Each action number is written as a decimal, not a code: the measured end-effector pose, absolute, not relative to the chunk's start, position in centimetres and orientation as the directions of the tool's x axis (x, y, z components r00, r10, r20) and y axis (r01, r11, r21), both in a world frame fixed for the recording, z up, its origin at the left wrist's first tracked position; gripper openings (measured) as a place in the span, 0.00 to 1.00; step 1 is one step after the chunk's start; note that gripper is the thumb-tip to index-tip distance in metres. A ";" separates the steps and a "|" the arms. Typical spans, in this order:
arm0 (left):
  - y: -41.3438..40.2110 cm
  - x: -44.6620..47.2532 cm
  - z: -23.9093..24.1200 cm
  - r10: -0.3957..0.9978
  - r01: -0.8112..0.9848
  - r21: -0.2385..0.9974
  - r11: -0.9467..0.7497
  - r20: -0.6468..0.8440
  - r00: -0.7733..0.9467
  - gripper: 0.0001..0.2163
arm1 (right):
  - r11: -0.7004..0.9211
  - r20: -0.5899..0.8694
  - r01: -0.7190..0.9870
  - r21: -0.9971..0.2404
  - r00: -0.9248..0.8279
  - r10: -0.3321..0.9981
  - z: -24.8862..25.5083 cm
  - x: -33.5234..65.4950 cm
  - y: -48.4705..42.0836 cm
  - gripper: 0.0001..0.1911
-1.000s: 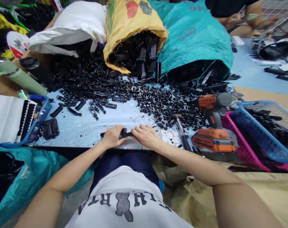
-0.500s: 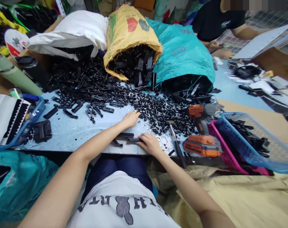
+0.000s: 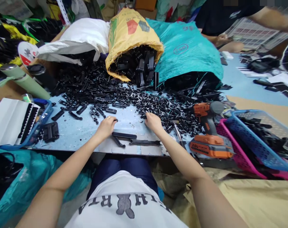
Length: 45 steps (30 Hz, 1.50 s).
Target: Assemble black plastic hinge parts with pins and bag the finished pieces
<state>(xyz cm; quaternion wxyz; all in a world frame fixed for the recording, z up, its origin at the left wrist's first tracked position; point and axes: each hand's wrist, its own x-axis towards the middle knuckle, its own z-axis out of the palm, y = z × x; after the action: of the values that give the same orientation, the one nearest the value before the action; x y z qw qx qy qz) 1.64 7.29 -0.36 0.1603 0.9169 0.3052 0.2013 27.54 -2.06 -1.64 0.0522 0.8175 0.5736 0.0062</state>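
My left hand (image 3: 107,126) rests on the light blue table (image 3: 84,133) with its fingers curled round a small black part at their tips. My right hand (image 3: 153,121) reaches into the near edge of a heap of small black parts with metal pins (image 3: 165,109), fingers bent down into them. Between and just in front of the hands lie long black plastic pieces (image 3: 132,140) flat on the table, touched by neither hand.
Three sacks, white (image 3: 75,34), yellow (image 3: 132,34) and teal (image 3: 189,50), spill black parts at the back. An orange cordless drill (image 3: 209,129) and a hammer (image 3: 177,133) lie right, beside pink and blue baskets (image 3: 258,139). Another person (image 3: 220,19) works at the far right.
The left hand came back from the pin heap to the table at the left. The right hand let go of the long black pieces and moved up into the heap.
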 end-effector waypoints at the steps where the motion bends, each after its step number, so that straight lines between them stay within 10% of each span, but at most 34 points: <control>1: 6.8 0.0 -0.3 0.619 0.500 0.405 -0.766 0.255 0.743 0.07 | -0.334 -0.048 0.938 0.088 0.339 0.940 -1.7 27.6 -2.1 0.13; 17: 3.2 -0.7 1.2 0.522 0.520 0.063 -0.852 0.036 0.852 0.14 | -0.125 0.055 0.992 -0.032 0.126 0.990 -2.8 26.6 -2.5 0.14; 24: 2.9 -1.7 -1.7 0.439 0.420 0.133 -0.898 0.204 0.875 0.15 | -0.131 -0.057 0.985 0.110 0.138 0.989 -2.2 26.6 0.1 0.13; 31: 4.1 -2.1 -3.3 0.582 0.375 0.498 -0.782 0.365 0.727 0.11 | -0.089 -0.053 0.989 0.119 0.095 0.994 -1.4 27.2 0.3 0.12; 36: 4.1 -2.6 -4.0 0.567 0.292 0.535 -0.793 0.473 0.675 0.10 | -0.218 0.131 0.920 -0.325 0.272 0.953 -1.2 27.4 -1.7 0.13; 40: 3.6 -2.5 -4.4 0.505 0.253 0.497 -0.830 0.479 0.718 0.12 | -0.289 -0.099 0.403 -0.869 0.430 0.898 -0.9 26.2 -3.8 0.10; 45: 3.3 -1.8 -4.4 0.547 0.274 0.539 -0.796 0.448 0.707 0.12 | -0.444 -0.470 -0.154 -0.883 0.262 0.843 -0.7 24.0 -5.8 0.14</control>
<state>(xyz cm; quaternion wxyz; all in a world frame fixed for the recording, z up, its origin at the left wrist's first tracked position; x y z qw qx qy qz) -1.82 3.32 -4.40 0.2225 0.8967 0.2289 0.3067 24.03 -5.81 -0.69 -0.4558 0.6506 0.2648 -0.5466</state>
